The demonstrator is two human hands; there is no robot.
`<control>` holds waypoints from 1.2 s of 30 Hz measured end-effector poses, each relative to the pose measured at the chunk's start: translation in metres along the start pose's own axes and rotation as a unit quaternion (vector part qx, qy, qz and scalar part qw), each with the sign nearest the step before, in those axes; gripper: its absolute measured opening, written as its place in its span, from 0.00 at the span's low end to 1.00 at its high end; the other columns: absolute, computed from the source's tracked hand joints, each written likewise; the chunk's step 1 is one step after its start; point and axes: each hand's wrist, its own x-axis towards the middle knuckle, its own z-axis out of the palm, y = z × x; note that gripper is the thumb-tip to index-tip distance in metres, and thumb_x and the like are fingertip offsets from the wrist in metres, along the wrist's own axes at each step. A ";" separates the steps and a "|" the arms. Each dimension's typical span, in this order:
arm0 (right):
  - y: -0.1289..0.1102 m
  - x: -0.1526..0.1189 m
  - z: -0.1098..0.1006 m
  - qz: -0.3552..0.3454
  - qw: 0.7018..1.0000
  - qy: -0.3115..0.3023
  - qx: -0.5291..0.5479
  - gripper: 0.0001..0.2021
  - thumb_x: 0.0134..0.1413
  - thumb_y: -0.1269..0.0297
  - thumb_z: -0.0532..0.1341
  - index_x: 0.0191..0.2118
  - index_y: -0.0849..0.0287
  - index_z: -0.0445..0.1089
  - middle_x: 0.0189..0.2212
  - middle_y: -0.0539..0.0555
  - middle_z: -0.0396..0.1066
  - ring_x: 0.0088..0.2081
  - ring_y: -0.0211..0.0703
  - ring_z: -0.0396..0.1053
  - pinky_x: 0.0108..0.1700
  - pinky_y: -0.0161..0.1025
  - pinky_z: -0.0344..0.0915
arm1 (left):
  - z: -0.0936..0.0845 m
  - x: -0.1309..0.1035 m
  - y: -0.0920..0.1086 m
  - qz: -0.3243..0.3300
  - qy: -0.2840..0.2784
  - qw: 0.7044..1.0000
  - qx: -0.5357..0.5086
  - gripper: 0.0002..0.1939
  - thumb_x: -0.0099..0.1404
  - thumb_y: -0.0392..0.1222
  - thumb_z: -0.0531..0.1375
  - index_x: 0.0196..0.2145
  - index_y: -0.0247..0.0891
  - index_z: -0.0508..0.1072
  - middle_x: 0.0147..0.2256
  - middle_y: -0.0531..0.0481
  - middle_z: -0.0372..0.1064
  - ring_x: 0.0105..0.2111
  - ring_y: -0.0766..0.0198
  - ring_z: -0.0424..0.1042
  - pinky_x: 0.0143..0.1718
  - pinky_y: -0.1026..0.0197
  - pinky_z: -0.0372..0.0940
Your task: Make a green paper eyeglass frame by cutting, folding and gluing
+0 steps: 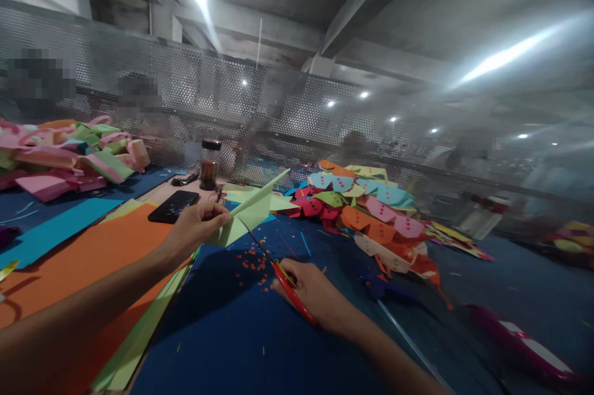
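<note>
Green paper (253,212): head view, folded, over worktop (218,345), toward far edge
Left hand (204,221): pinching paper
Right hand (315,293): clamped on scissors (279,271), tips at paper, contact unclear
Cut: I'd keep fold taut, tips off left hand

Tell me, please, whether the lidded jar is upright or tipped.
Upright: the jar has its dark lid on top, brown contents below.
</note>
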 end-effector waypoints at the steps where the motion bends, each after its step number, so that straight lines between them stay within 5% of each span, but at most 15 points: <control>1: 0.000 0.000 0.000 -0.001 1.000 0.001 0.002 0.10 0.60 0.65 0.58 0.28 0.58 0.59 0.26 0.48 0.66 0.29 0.37 0.60 0.30 0.34 0.48 | 0.000 0.000 0.001 -0.004 -0.001 1.000 -0.003 0.17 0.52 0.54 0.67 0.29 0.36 0.75 0.24 0.53 0.68 0.22 0.68 0.64 0.22 0.66 0.57; 36: 0.000 0.002 -0.002 -0.014 0.999 0.012 -0.027 0.12 0.59 0.61 0.60 0.27 0.58 0.59 0.26 0.48 0.67 0.29 0.37 0.60 0.29 0.34 0.47 | -0.001 -0.001 0.002 -0.021 -0.018 0.999 -0.029 0.17 0.52 0.54 0.68 0.29 0.36 0.74 0.22 0.55 0.65 0.21 0.68 0.63 0.22 0.66 0.58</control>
